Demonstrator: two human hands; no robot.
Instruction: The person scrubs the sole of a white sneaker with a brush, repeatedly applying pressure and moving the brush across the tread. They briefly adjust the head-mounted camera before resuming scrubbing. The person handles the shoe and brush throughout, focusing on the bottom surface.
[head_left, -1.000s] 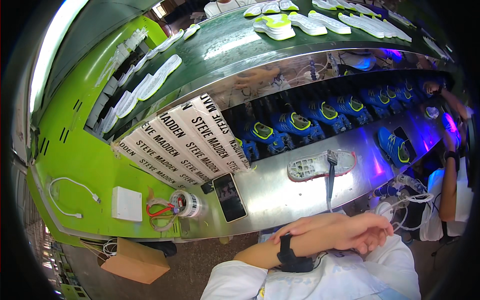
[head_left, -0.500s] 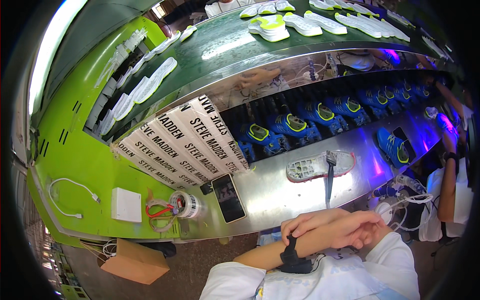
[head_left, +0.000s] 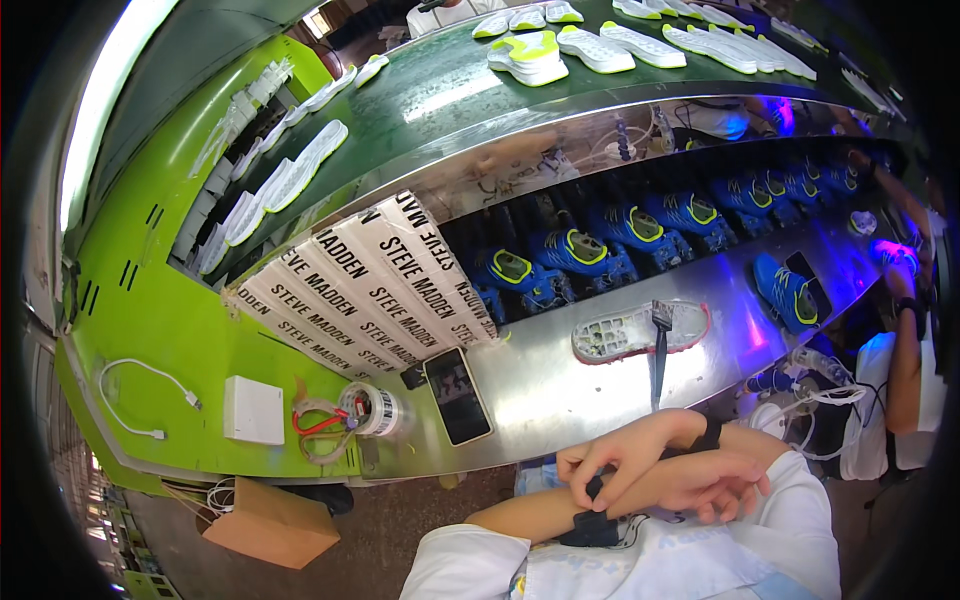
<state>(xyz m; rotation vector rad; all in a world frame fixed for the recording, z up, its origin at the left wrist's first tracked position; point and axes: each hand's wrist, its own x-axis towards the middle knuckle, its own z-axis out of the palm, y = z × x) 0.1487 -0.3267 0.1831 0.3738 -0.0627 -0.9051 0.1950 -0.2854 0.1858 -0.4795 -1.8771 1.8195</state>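
Note:
My left forearm lies across in front of my body. My left hand [head_left: 718,486] holds nothing, its loosely curled fingers apart. Over that arm reaches my right hand [head_left: 630,458], thumb and finger pinched on a black wrist strap [head_left: 594,488] at my left wrist. A black box-like piece [head_left: 590,530] sits on the same strap, and a second black band [head_left: 710,433] circles my right wrist. Beyond my hands, on the metal bench edge [head_left: 540,400], is a pale shoe sole [head_left: 610,338] with a pink rim. A dark-handled brush [head_left: 659,350] rests across it.
Blue shoes [head_left: 640,225] ride in a row along the dark channel. White soles [head_left: 595,48] lie on the green upper belt [head_left: 420,95]. A phone [head_left: 458,397], tape roll [head_left: 378,410] and red-handled scissors [head_left: 318,420] are at left. A co-worker's arm [head_left: 905,345] is at far right.
My right hand has shifted from lying over my left wrist to pinching the strap, and its own wristband now shows. The co-worker's hand at the right has moved slightly.

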